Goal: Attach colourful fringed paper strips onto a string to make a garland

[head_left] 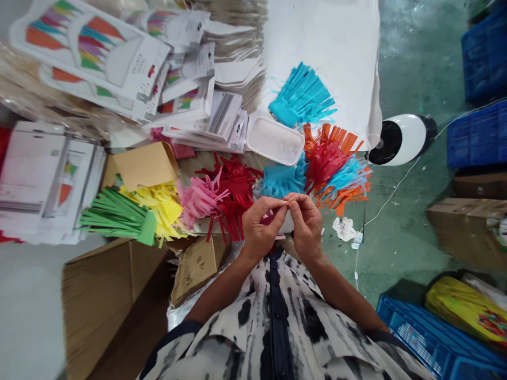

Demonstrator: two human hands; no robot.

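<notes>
Tightly curled, the left hand (259,227) and right hand (307,227) meet at their fingertips (278,202), both pinching something too small to make out. Red paper fringe (233,203) lies just left of the hands, turquoise paper fringe (280,181) just beyond them.

Around the left hand (259,227) and right hand (307,224), paper fringes block the way from 9 to 1 o'clock: a red fringe (233,195), a blue fringe (281,182) and an orange fringe (340,198). A white plastic tray (275,138) stands behind them at 12 o'clock. At 3 o'clock, a hand could pass over the green floor (396,232), around crumpled white paper (344,228). A cardboard box (106,295) obstructs 8 o'clock.
</notes>
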